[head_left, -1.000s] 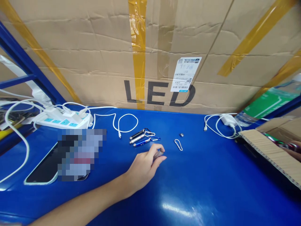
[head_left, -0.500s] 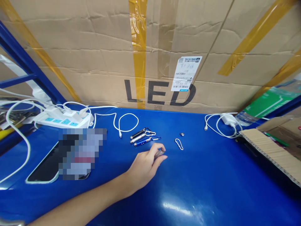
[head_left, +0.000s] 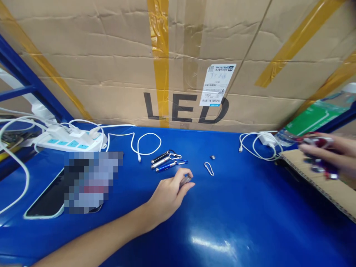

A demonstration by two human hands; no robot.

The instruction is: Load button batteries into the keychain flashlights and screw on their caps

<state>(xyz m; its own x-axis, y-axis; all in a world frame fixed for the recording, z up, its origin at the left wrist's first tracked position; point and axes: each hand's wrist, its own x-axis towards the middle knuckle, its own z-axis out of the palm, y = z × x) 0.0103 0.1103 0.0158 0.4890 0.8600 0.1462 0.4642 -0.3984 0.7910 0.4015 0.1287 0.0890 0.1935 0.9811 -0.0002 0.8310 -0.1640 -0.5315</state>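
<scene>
My left hand (head_left: 167,198) rests over the blue table, its thumb and fingers closed round a small silver metal tube (head_left: 185,180). Beyond it lie three small keychain flashlights: a black one (head_left: 160,158), a silver one (head_left: 160,162) and a blue one (head_left: 166,167), each with a carabiner clip. To the right are a loose silver carabiner (head_left: 209,168) and a tiny silver metal part (head_left: 213,157). At the right edge, above the open carton, my right hand (head_left: 338,148) is closed on a bunch of shiny red, blue and silver keychain flashlights (head_left: 319,155), blurred by motion.
A large cardboard box (head_left: 119,74) marked LED stands along the back. On the left are a white power strip (head_left: 69,142) with cables and two phones, one (head_left: 46,198) partly under pixelation. A charger (head_left: 267,139), a bottle (head_left: 311,120) and a carton (head_left: 314,181) are at right.
My right hand has come into view at the right with a bunch of flashlights. My left hand keeps its hold on the tube. The view has shifted slightly.
</scene>
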